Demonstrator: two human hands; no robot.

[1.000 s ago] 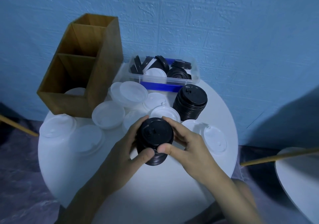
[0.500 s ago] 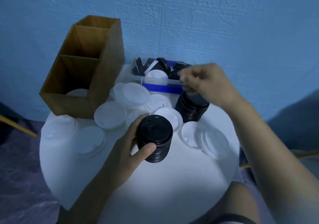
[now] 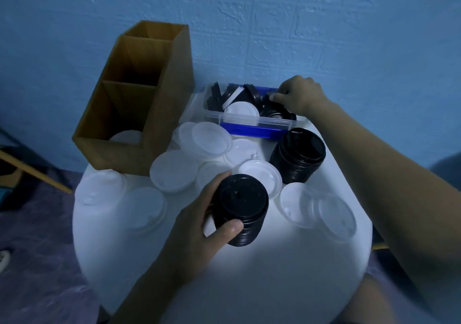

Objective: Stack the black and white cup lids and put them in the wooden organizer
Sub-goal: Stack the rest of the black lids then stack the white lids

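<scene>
One black lid stack point(image 3: 240, 206) is gripped by our left hand point(image 3: 199, 226), lower centre. Our right hand point(image 3: 298, 96) curls into the bin point(image 3: 249, 120), upper right; we cannot tell its hold.

A round white table point(image 3: 249, 286) stands against a textured blue wall point(image 3: 324, 24), purple floor point(image 3: 37, 248) below.

Dim, blue-tinted room here, and the brightest patch sits on the near part of the table point(image 3: 249, 273), perhaps lit from overhead. Further back the white lids point(image 3: 172, 171) wash into it, softly blurred. The organizer point(image 3: 169, 99) sinks into shadow inside. Edges bend with the wide lens; corners darken.
</scene>
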